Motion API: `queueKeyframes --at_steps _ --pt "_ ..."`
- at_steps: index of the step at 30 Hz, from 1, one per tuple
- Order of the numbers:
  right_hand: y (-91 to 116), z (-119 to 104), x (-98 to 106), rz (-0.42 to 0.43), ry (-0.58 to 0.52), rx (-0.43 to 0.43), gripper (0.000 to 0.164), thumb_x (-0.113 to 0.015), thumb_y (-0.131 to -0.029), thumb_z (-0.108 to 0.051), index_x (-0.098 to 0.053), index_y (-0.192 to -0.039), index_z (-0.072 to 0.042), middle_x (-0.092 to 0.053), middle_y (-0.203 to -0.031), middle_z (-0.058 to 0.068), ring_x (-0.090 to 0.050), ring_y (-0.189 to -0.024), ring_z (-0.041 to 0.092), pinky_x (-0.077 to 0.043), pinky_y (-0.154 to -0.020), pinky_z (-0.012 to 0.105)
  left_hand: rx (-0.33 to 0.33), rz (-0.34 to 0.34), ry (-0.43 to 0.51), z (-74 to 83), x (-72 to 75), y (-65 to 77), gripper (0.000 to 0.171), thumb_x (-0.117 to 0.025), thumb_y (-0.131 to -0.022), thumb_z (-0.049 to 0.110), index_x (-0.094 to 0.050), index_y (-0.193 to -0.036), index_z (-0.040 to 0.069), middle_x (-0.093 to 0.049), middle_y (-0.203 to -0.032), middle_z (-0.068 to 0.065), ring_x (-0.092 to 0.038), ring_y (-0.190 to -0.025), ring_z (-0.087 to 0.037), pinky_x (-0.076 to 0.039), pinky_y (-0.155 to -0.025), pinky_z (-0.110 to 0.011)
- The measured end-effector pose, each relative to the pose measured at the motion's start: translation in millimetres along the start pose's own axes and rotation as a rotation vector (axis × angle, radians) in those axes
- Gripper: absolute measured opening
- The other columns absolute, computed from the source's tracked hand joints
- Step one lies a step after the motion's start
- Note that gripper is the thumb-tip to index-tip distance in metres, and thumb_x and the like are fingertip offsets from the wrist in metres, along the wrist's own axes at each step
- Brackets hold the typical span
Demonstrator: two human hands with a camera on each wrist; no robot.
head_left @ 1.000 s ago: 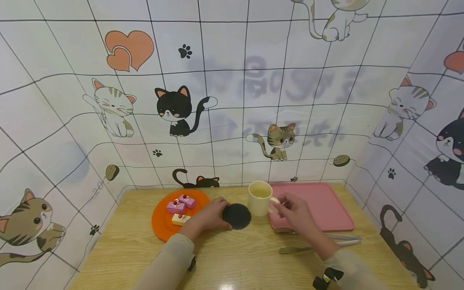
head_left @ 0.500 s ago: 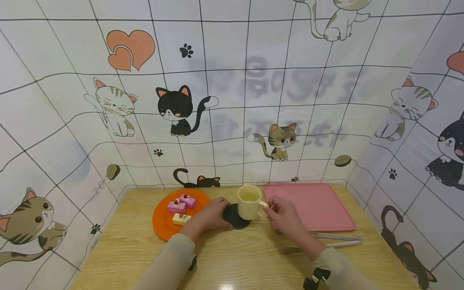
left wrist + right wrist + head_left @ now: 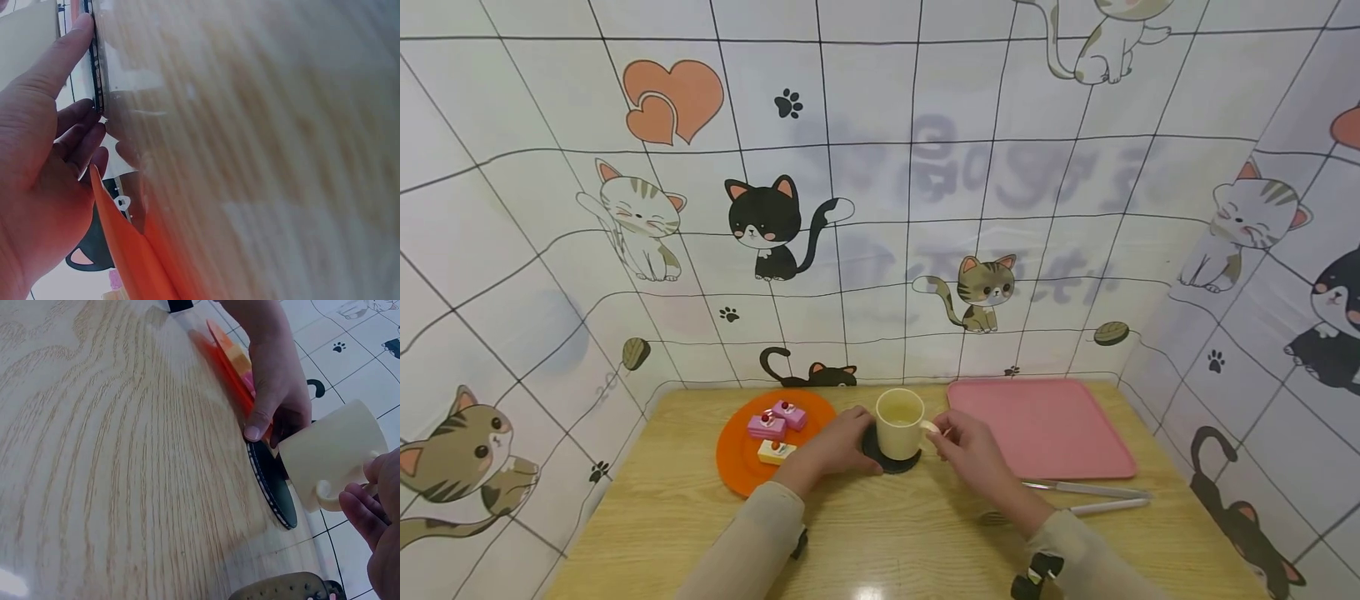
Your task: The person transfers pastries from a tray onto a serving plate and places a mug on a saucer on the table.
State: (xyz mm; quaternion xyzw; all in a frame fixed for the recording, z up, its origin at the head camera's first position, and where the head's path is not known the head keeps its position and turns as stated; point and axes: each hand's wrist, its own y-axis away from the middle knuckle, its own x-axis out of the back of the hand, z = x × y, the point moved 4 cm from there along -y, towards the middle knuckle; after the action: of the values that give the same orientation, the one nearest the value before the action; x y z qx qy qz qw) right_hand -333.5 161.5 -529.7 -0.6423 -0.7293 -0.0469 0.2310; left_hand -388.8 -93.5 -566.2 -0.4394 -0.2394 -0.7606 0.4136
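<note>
A pale yellow mug (image 3: 898,437) with light liquid in it overlaps a round black coaster (image 3: 871,450) in the head view. My right hand (image 3: 966,446) pinches the mug's handle between thumb and fingers. In the right wrist view the mug (image 3: 334,450) has its base close over the coaster (image 3: 278,487). My left hand (image 3: 835,446) holds the coaster at its left side, thumb at the near edge and fingers towards the far edge. The thumb of the left hand (image 3: 284,381) lies on the coaster's rim in the right wrist view.
An orange plate (image 3: 737,471) with two pink cakes (image 3: 767,427) and a yellow cake (image 3: 775,452) sits just left of my left hand. Behind my right hand lies a pink tray (image 3: 1052,429). A knife (image 3: 1097,490) and a fork (image 3: 1108,506) lie nearer, partly behind the right forearm.
My right hand has carried the mug left and slightly nearer, from beside the pink tray to over the coaster. The left hand has stayed at the coaster.
</note>
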Motion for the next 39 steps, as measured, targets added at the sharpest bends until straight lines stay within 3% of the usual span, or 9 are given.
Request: queueKeyframes --at_steps 12,22,32,36,39 --pt "0.6 5.6 -4.7 -0.043 0.038 0.017 0.005 -0.079 -0.103 -0.008 -0.075 -0.103 -0.005 -0.069 -0.075 0.005 -0.063 -0.064 0.013 -0.051 -0.054 0.024 0.004 0.005 -0.008 1.1 -0.6 -0.8 0.083 -0.101 -0.080 0.044 -0.065 -0.145 0.008 -0.063 -0.138 -0.005 -0.059 -0.128 -0.026 -0.048 -0.121 -0.046" --pt "-0.8 7.4 -6.3 -0.084 0.059 0.042 0.005 -0.077 -0.105 -0.008 -0.073 -0.104 -0.006 -0.072 -0.079 0.014 -0.070 -0.068 0.027 -0.053 -0.054 0.026 0.008 0.000 -0.020 1.1 -0.7 -1.3 0.084 -0.101 -0.081 0.043 -0.064 -0.146 0.006 -0.062 -0.140 -0.007 -0.058 -0.130 -0.027 -0.048 -0.122 -0.046" --pt "-6.9 9.8 -9.9 -0.115 0.046 0.007 0.006 -0.077 -0.105 -0.006 -0.073 -0.103 -0.010 -0.073 -0.084 0.015 -0.070 -0.072 0.021 -0.058 -0.060 0.027 0.008 0.002 -0.034 0.6 3.8 1.1 0.084 -0.101 -0.080 0.043 -0.064 -0.146 0.006 -0.062 -0.139 -0.007 -0.058 -0.130 -0.028 -0.047 -0.122 -0.047" --pt "-6.4 11.5 -7.8 -0.127 0.036 -0.014 0.005 -0.077 -0.105 -0.009 -0.073 -0.107 -0.008 -0.073 -0.085 0.013 -0.072 -0.074 0.026 -0.057 -0.059 0.027 -0.013 0.000 -0.050 2.3 3.5 1.2 0.083 -0.101 -0.081 0.043 -0.065 -0.145 0.005 -0.062 -0.137 -0.007 -0.059 -0.127 -0.027 -0.049 -0.120 -0.047" --pt "-4.5 10.7 -3.7 -0.145 0.045 -0.027 0.016 -0.078 -0.105 -0.013 -0.071 -0.118 -0.006 -0.073 -0.093 0.009 -0.074 -0.078 0.031 -0.058 -0.058 0.028 -0.017 -0.003 -0.057 2.1 2.1 1.5 0.083 -0.100 -0.082 0.044 -0.064 -0.146 0.006 -0.062 -0.138 -0.007 -0.059 -0.127 -0.025 -0.049 -0.121 -0.044"
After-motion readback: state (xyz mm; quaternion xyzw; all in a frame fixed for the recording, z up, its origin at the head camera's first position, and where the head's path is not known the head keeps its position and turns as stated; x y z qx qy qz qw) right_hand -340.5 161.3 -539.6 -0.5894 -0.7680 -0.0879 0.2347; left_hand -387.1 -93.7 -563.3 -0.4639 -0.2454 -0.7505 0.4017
